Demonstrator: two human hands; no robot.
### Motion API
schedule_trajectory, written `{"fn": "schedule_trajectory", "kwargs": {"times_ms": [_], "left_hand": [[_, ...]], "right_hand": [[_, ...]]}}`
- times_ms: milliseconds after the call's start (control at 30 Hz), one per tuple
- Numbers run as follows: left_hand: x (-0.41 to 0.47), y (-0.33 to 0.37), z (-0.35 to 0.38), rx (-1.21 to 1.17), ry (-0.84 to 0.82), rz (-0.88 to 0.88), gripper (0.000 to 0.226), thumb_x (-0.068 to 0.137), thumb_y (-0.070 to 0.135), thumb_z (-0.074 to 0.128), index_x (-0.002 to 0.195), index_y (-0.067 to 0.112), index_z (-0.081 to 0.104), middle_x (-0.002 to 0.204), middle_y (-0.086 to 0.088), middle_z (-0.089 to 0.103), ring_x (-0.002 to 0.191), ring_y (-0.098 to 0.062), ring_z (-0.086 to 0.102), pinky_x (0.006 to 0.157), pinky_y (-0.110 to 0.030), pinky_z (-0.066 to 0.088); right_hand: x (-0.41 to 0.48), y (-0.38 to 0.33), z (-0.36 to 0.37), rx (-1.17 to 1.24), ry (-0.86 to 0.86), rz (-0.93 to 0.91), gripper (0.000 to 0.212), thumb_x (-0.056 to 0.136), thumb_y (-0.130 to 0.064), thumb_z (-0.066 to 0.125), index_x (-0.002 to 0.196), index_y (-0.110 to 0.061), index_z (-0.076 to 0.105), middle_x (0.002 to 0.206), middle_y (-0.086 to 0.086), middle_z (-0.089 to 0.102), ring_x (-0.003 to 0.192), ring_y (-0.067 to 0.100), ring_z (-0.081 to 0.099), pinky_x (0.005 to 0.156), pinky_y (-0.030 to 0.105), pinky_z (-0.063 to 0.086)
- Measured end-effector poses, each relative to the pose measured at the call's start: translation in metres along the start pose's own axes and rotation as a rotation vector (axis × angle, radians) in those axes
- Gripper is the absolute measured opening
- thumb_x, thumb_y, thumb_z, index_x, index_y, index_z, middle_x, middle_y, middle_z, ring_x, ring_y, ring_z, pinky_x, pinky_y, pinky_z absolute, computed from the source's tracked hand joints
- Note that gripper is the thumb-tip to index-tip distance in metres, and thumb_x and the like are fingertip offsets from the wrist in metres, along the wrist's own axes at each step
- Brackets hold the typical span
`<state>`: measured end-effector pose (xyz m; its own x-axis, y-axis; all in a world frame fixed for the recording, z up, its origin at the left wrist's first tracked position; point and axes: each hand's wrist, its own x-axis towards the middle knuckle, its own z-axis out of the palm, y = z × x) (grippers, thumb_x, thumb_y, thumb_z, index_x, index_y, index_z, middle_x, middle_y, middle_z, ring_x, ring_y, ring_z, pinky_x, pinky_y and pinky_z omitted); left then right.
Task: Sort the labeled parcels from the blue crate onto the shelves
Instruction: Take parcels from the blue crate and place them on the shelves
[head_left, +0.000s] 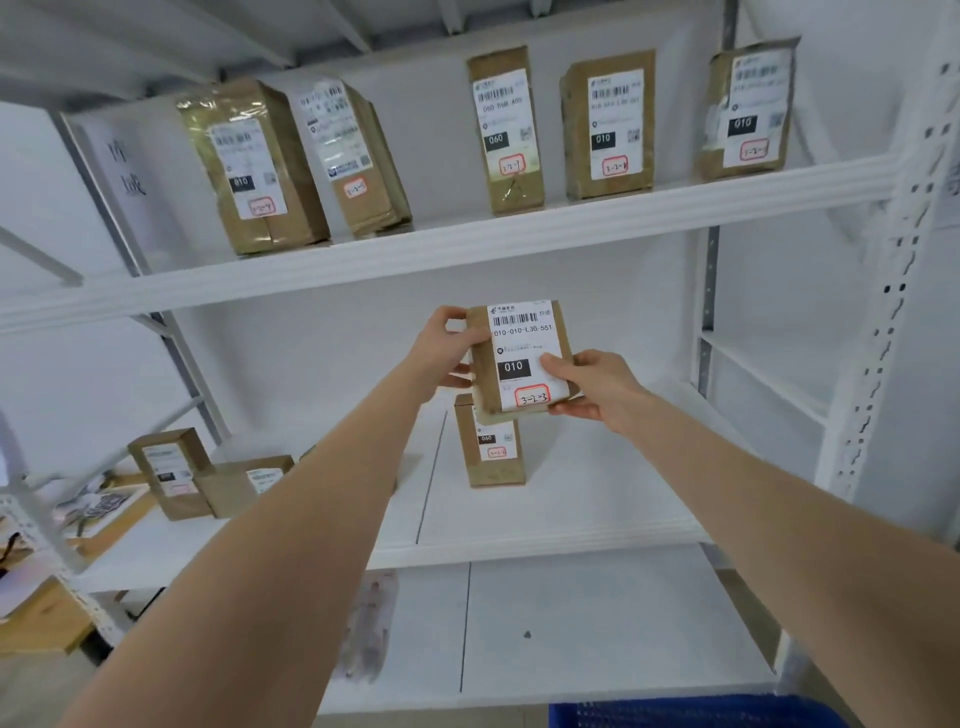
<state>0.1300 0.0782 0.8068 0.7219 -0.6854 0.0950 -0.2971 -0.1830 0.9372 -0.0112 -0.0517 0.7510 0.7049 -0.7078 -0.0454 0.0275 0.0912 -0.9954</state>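
Observation:
A brown parcel with a white label reading "010" and a red-framed "3-2-3" is held up in front of the middle shelf. My left hand grips its left edge. My right hand holds its lower right corner, thumb on the label. Behind and below it another small labeled parcel stands upright on the middle shelf. Only a corner of the blue crate shows at the bottom edge.
The upper shelf carries several upright labeled parcels, one marked "010". Two parcels stand at the left of the middle shelf. A white perforated upright rises on the right. A lower shelf lies beneath.

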Motion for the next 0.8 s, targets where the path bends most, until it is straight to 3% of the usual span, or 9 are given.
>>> {"fn": "schedule_trajectory", "kwargs": {"times_ms": [167,300,367,467,700,800], "left_hand": [[0.0,-0.017,-0.065,0.064,0.018,0.081,0.032,0.089,0.016,0.06,0.118,0.022,0.048,0.118,-0.01,0.062,0.088,-0.028,0.062,0.082,-0.046,0.056],[-0.003,-0.038,-0.126,0.1,0.014,0.106,0.033,0.088,0.008,0.06,0.118,0.02,0.053,0.115,-0.013,0.065,0.088,-0.027,0.062,0.088,-0.05,0.054],[-0.005,-0.046,-0.153,0.103,0.04,0.124,0.032,0.088,0.008,0.061,0.118,0.018,0.054,0.114,-0.014,0.064,0.091,-0.029,0.062,0.086,-0.048,0.055],[-0.009,-0.052,-0.188,0.111,0.076,0.141,0.031,0.088,0.007,0.06,0.117,0.017,0.056,0.113,-0.014,0.064,0.098,-0.031,0.063,0.082,-0.044,0.056],[-0.019,-0.026,-0.251,0.086,0.126,0.204,0.025,0.085,0.011,0.062,0.107,0.021,0.055,0.109,-0.013,0.065,0.088,-0.026,0.06,0.077,-0.04,0.054],[-0.026,-0.004,-0.27,0.081,0.212,0.237,0.025,0.083,0.016,0.064,0.106,0.023,0.056,0.11,-0.01,0.066,0.095,-0.027,0.063,0.077,-0.04,0.057]], "right_hand": [[-0.01,-0.003,0.063,0.007,-0.064,0.051,0.029,0.086,-0.011,0.069,0.111,0.002,0.062,0.103,0.015,0.071,0.082,0.026,0.071,0.062,0.028,0.06],[-0.021,0.003,0.122,-0.005,-0.097,0.087,0.016,0.087,0.001,0.064,0.103,0.003,0.064,0.101,0.015,0.07,0.084,0.028,0.071,0.062,0.028,0.06],[-0.025,0.005,0.152,0.005,-0.032,0.05,0.008,0.086,0.002,0.066,0.093,0.003,0.062,0.097,0.015,0.07,0.078,0.027,0.071,0.059,0.027,0.06],[-0.028,0.008,0.188,0.003,0.024,0.017,0.015,0.084,-0.002,0.07,0.095,0.005,0.061,0.095,0.018,0.07,0.075,0.029,0.072,0.058,0.026,0.059],[-0.037,-0.018,0.244,0.068,0.007,-0.12,0.015,0.083,-0.006,0.072,0.093,0.003,0.066,0.097,0.017,0.072,0.079,0.031,0.072,0.059,0.023,0.058],[-0.041,-0.041,0.261,0.095,-0.004,-0.185,0.011,0.082,-0.005,0.073,0.087,0.0,0.065,0.096,0.018,0.071,0.08,0.033,0.071,0.062,0.025,0.059]]}}
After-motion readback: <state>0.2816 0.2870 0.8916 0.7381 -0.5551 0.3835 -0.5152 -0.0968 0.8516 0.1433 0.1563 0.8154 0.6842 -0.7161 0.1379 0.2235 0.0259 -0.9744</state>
